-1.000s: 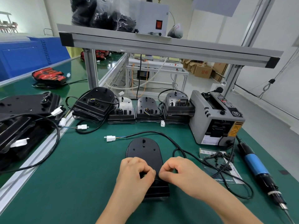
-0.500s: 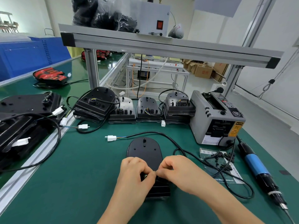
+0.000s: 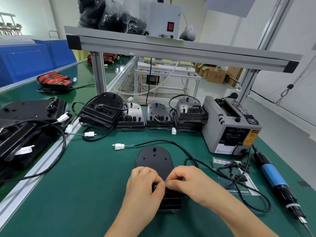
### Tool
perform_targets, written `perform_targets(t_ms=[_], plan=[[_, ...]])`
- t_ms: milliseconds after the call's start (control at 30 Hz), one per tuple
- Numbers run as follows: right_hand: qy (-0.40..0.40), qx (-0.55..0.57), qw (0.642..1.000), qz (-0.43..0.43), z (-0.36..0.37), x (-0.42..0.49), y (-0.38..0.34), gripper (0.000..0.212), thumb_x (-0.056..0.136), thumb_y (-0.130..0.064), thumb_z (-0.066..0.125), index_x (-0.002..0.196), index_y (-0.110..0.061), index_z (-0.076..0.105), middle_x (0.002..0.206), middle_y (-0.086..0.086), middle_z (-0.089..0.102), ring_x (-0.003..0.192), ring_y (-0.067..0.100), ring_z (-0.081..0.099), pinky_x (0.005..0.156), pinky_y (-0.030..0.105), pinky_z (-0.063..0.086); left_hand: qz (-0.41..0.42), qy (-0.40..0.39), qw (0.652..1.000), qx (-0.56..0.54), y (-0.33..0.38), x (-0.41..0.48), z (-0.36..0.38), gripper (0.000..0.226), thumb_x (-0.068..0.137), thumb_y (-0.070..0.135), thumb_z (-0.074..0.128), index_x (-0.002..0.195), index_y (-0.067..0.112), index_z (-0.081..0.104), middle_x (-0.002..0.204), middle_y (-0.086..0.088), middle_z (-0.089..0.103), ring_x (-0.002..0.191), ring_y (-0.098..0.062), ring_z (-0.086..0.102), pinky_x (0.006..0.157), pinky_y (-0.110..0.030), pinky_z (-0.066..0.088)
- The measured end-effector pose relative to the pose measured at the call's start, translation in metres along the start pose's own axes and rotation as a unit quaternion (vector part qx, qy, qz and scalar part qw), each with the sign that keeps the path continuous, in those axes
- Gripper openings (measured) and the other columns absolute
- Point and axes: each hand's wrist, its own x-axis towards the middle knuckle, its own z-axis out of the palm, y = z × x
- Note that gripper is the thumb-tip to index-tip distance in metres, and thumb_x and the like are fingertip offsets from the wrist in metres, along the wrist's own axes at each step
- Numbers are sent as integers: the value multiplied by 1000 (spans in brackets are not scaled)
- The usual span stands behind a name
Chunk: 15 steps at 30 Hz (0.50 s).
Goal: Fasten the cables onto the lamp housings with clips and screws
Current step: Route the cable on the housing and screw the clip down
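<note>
Fingers hide the contact point: our left hand [image 3: 143, 187] and right hand [image 3: 189, 183] curl, fingertips meeting, pinching the cable [image 3: 171, 143] at the near end of one lamp housing [image 3: 153, 159], on the bench [image 3: 85, 194] front-left of the tape dispenser [image 3: 229, 124]. Left of the dispenser, four housing piles [image 3: 158, 117] in a row. Front-right of it, one screwdriver [image 3: 273, 177], tip cut off.

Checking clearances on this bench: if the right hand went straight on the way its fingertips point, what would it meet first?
Most likely the left hand: the right hand points leftward over the lamp housing, and the two look nearly in contact, though depth is unclear.
</note>
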Motion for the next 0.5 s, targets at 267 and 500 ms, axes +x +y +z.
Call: perform_targets(t_ms=[267, 500], plan=[[37, -37, 998, -38, 3, -2, 3, 21, 82, -32, 68, 65, -41, 59, 75, -22, 58, 86, -7, 46, 70, 8, 33, 21, -17, 1000, 7, -3, 0, -2, 24, 90, 25, 48, 68, 34, 47, 92, 23, 51, 110, 8, 27, 92, -14, 25], [34, -25, 998, -38, 4, -1, 4, 17, 84, -31, 67, 71, -41, 63, 76, -20, 57, 81, -9, 48, 72, 10, 35, -3, -36, 999, -13, -5, 0, -2, 18, 72, 38, 68, 66, 42, 52, 95, 25, 51, 113, 13, 26, 97, -18, 26]])
